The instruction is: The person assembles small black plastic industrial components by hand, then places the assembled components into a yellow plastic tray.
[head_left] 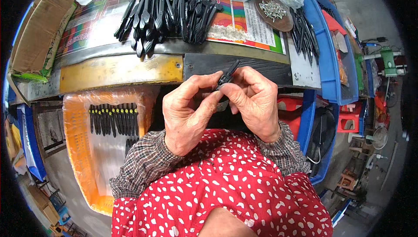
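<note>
Both hands meet in front of me at the table's edge, pinching one small black plastic piece (pixel 226 77) with a slim end pointing up and to the right. My left hand (pixel 187 110) grips it between thumb and forefinger. From the other side, my right hand (pixel 257 102) holds it the same way, its thumb across the lower part. Fingers cover much of the piece, so its exact kind cannot be told. Beyond the hands lies a heap of long black plastic pieces (pixel 167 17). A brown round dish (pixel 285 23) holds many small silvery rivets or screws (pixel 272 10).
At the lower left, an orange crate (pixel 78 150) lined with clear plastic holds rows of black pieces with yellow dots (pixel 114 117). Slim black pieces (pixel 303 36) lie at the table's right, beside a blue bin (pixel 324 50). A cardboard box (pixel 41 32) stands far left.
</note>
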Demonstrator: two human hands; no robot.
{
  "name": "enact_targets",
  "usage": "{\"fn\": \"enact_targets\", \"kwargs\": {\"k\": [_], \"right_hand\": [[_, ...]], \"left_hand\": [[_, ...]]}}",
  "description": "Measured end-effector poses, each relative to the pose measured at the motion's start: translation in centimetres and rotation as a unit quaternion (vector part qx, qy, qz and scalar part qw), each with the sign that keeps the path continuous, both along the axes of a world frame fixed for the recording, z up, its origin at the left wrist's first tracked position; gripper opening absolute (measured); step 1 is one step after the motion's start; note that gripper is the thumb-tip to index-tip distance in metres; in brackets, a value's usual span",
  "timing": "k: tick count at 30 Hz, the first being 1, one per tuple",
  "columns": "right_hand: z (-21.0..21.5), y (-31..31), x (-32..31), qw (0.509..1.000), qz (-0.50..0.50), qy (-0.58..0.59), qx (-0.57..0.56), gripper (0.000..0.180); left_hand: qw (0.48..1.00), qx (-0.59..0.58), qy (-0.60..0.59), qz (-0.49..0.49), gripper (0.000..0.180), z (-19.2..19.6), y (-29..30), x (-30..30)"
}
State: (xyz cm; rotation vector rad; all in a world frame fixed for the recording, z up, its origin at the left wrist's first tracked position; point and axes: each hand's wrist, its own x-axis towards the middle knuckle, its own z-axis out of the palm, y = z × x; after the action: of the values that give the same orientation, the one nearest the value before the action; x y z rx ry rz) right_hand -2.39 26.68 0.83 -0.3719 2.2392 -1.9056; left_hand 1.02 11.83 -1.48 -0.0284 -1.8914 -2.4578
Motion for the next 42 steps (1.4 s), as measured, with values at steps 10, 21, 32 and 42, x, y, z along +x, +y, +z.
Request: {"fn": "enact_targets", "kwargs": {"k": [10, 21, 32, 42], "right_hand": [[0.4, -0.1, 0.0, 0.999, -0.026, -0.034, -0.001, 0.020], [0.2, -0.1, -0.2, 0.999, -0.029, -0.018, -0.014, 0.021], [0.6, -0.1, -0.2, 0.999, -0.007, 0.003, -0.042, 0.021], [0.2, 0.5, -0.1, 0.999, -0.003, -0.028, -0.046, 0.022]], "left_hand": [[0.999, 0.045, -0.015, -0.005, 0.027, 0.3, 0.2, 0.0], [0.999, 0.041, -0.029, 0.004, 0.024, 0.3, 0.3, -0.1], [0.996, 0.081, -0.024, -0.019, 0.024, 0.4, 0.0, -0.2], [0.957, -0.196, 0.190, 0.093, 0.030, -0.6, 0.1, -0.6]]}}
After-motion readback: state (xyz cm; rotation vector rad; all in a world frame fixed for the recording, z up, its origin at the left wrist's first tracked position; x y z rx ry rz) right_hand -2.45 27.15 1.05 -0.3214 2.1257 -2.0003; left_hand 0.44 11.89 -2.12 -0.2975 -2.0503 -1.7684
